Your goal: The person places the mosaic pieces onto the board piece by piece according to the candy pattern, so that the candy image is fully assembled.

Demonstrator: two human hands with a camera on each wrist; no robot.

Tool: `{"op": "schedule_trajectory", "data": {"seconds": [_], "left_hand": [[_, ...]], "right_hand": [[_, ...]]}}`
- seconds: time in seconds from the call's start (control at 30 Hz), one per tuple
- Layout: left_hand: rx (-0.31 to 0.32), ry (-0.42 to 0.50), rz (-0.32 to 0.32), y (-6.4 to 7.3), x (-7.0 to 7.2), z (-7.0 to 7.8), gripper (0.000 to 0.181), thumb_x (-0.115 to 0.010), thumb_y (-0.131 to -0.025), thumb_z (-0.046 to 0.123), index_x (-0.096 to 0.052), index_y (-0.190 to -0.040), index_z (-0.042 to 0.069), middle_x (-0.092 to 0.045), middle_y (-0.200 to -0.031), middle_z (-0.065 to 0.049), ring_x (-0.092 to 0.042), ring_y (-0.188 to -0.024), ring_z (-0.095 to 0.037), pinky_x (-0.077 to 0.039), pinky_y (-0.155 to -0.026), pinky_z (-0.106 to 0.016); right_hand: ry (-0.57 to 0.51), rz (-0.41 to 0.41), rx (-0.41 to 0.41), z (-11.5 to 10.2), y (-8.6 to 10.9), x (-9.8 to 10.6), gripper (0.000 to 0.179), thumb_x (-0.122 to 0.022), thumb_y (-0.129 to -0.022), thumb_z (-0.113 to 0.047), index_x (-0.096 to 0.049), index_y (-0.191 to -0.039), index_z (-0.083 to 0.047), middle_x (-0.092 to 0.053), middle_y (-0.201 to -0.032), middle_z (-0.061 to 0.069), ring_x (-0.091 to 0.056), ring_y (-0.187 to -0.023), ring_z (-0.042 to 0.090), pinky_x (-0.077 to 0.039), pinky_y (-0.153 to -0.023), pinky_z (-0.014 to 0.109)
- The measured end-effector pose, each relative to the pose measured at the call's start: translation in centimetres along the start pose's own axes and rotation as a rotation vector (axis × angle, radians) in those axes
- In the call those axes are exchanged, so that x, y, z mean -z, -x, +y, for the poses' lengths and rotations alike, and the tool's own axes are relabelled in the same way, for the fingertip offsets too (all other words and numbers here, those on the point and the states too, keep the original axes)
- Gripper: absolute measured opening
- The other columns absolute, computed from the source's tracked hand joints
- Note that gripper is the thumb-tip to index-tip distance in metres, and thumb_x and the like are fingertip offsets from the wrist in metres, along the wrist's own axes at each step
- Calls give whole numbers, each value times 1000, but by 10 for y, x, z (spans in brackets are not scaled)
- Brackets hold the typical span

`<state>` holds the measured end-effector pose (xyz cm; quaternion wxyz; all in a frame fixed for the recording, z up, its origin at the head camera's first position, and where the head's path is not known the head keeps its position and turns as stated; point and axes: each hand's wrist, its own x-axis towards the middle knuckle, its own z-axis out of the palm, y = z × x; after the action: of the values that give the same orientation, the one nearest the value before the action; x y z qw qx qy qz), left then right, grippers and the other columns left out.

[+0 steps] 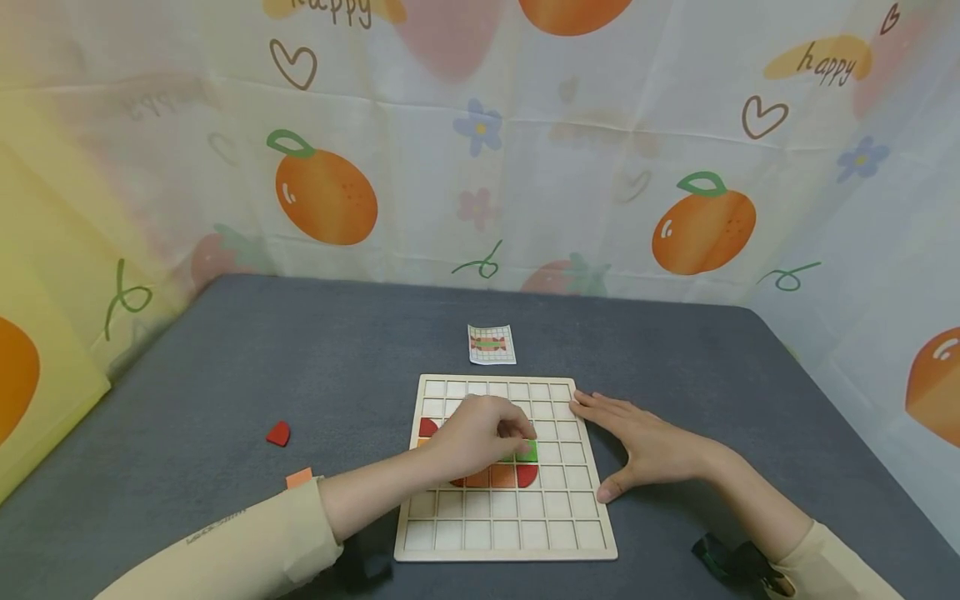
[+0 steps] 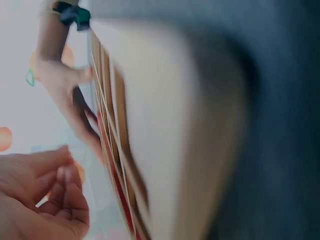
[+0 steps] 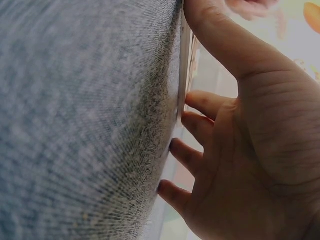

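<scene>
My left hand is over the middle of the pale wooden grid board. Its thumb and fingertips are curled together just above a green tile; no piece shows between them in the left wrist view. Below the hand, a red rounded piece ends a row of orange tiles. Another red piece sits left of the wrist, and the hand hides part of the pattern. My right hand spreads along the board's right edge, thumb and fingertips touching the rim.
A small printed card with a gridded picture lies beyond the board. Left of the board, a loose red piece rests on the dark grey table, and an orange piece shows partly behind the left sleeve. A fruit-patterned curtain hangs behind.
</scene>
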<state>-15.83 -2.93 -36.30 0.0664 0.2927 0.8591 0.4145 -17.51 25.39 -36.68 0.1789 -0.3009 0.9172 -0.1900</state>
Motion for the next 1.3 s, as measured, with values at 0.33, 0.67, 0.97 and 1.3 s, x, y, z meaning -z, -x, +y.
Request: {"op": "schedule_trajectory", "data": {"seconds": [0.33,0.67,0.97,1.3], "left_hand": [[70,-1,14,8,43,-15,7,-70,-87,8,-76,-91,11,-71,-76,0,-56,-65,-7,-44,-59,-20],[105,16,-187,39,89,-45,5,-73,-87,17,-75,-88,12,-73,-82,1,-59,-71,-8,-50,-66,-22],[178,116,-478,76,128,-77,18,-78,-82,16,-73,-98,8,-71,-90,-2,-62,-75,-5,-52,-69,-21],[185,267,-609,106,160,-99,38,-82,-75,11,-70,-111,3,-64,-102,-10,-62,-80,-4,-55,-66,-21]], "right_hand": [[-1,-5,-8,-2,1,2,117,-80,-66,-64,-24,-158,-17,-16,-168,6,-15,-153,41,-18,-114,71],[-6,-18,-23,-1,1,2,117,-80,-67,-64,-22,-158,-18,-14,-168,6,-14,-154,41,-18,-112,73],[-16,-26,-21,-2,0,2,117,-80,-68,-64,-22,-158,-18,-13,-168,6,-13,-154,41,-17,-112,73],[-28,-30,-8,-6,2,3,115,-80,-69,-62,-23,-158,-17,-14,-168,7,-13,-154,42,-16,-113,73]]}}
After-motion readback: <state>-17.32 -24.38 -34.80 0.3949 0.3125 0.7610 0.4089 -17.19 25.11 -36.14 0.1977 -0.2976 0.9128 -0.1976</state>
